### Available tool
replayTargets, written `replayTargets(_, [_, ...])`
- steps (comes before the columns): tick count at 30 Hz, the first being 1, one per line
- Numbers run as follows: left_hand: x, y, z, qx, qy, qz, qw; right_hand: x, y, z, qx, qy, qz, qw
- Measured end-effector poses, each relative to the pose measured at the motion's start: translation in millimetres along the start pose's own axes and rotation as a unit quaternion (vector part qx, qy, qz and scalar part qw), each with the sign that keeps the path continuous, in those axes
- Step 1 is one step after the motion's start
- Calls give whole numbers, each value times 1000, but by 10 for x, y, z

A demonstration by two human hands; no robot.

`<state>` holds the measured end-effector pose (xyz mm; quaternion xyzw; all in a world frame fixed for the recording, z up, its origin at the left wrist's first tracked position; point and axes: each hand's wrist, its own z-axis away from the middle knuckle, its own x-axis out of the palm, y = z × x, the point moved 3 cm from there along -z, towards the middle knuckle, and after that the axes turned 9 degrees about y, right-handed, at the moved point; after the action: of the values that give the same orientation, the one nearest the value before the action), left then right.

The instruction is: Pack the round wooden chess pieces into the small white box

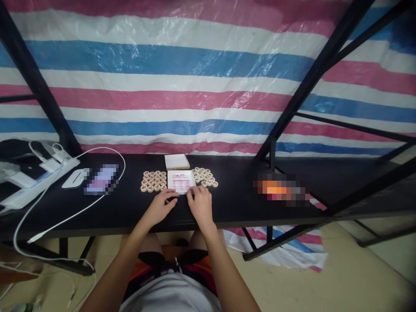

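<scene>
On the black table lies a shallow white box with a pink line drawing inside. My left hand rests at its lower left corner, fingers slightly curled and apart, holding nothing visible. At the lower right corner, my right hand touches the box edge with thumb and fingers; whether it grips the edge is hard to see. Round pieces with red marks stand in rows left of the box. Dark-marked round pieces lie in a looser group to the right. Behind the box is a second white box part.
At the left are a power strip, a white cable, a white flat device and a blurred item. Another blurred orange item lies right. Black frame bars and a striped sheet stand behind the table.
</scene>
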<state>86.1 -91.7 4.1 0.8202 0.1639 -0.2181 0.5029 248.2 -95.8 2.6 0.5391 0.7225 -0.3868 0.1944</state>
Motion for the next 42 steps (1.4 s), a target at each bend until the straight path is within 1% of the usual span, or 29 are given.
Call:
replayTargets(4, [-5,12,1,-5,-2,-1,1000,5,17,-4,10,0,-17,1000])
replayTargets(7, [-10,23,5,-6,-2,-1,1000,-2,67,-5,44,33,-28,998])
replayTargets(9, [-12,25,8,-5,-1,0,1000,-2,111,3,76,59,-16,995])
replayTargets(11, [-12,22,10,-6,1,0,1000,12,145,16,100,71,3,992])
replayTargets(14, [-8,16,9,-6,2,-2,1000,59,160,34,103,55,23,993])
replayTargets(18, [-8,15,9,-7,2,-3,1000,102,169,25,76,20,45,996])
replayTargets(23, [-18,19,11,-11,-4,-7,1000,73,270,-49,44,-20,81,996])
replayTargets(27, [-18,23,13,-7,-8,-12,1000,46,313,-76,22,-41,88,995])
replayTargets(31, [-15,22,16,-11,-3,-12,1000,24,303,-63,41,-30,93,994])
replayTargets(37, [-57,13,13,-21,55,8,998,6,327,-65,70,2,75,995])
replayTargets(42, [-42,11,17,-2,35,-3,999,9,355,-59,86,-6,71,994])
